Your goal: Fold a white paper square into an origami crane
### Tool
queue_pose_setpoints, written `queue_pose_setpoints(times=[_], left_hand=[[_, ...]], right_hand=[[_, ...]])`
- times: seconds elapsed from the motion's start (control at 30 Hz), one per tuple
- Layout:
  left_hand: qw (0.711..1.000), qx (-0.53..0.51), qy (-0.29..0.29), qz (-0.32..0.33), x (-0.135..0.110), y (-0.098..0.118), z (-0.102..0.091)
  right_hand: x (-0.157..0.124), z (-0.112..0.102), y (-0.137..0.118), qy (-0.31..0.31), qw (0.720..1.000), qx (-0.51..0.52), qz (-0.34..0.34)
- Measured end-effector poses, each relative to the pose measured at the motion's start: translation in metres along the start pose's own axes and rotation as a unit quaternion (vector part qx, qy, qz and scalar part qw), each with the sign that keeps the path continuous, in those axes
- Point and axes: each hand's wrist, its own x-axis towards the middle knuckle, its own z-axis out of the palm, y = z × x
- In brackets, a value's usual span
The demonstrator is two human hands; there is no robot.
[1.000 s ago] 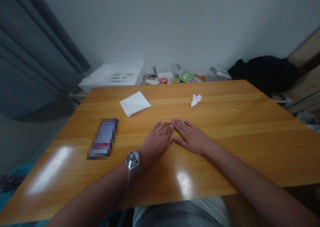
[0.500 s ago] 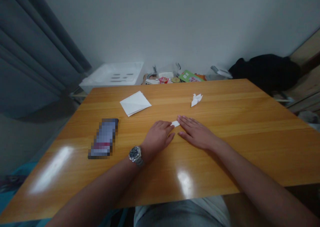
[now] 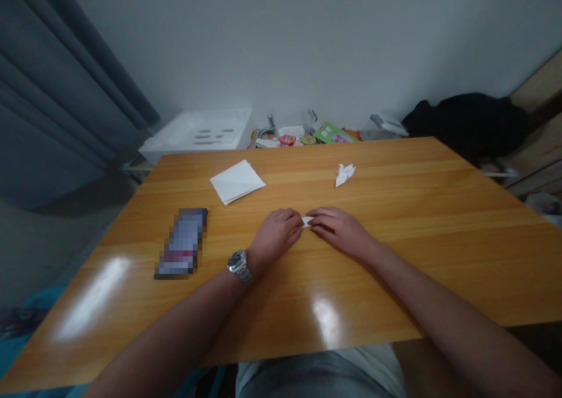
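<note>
A small folded piece of white paper (image 3: 307,221) lies on the wooden table (image 3: 386,210), pinched between the fingertips of my left hand (image 3: 274,239) and my right hand (image 3: 340,231). The fingers of both hands curl in around it, hiding most of it. A steel wristwatch (image 3: 237,266) sits on my left wrist. Beyond my right hand stands a white origami crane (image 3: 345,175). A folded white paper square (image 3: 237,181) lies beyond my left hand, and a pixelated smartphone (image 3: 181,244) lies further left.
Past the table's far edge stand a white plastic tray (image 3: 195,129), a cluster of small packets and a green booklet (image 3: 332,133). A black cloth heap (image 3: 465,123) lies at the far right. A grey curtain (image 3: 65,76) hangs at the left.
My hands have moved together and their fingers have curled in. The small white paper, visible between them earlier, is now pinched by both hands.
</note>
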Motion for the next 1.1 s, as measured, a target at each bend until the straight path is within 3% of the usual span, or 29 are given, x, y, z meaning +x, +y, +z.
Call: queue_pose_setpoints(times=[0.33,0.87,1.1], left_hand=[[0.996,-0.062,0.056,-0.043,-0.003,-0.006,0.008],[0.995,-0.080,0.043,-0.042,-0.002,-0.004,0.006],[0.992,-0.108,0.049,-0.054,-0.001,-0.003,0.005]], right_hand=[[0.001,0.005,0.003,0.010,1.000,0.016,-0.013],[0.005,0.004,-0.003,0.027,0.999,0.024,0.006],[0.008,0.001,-0.010,0.027,0.998,0.017,0.051]])
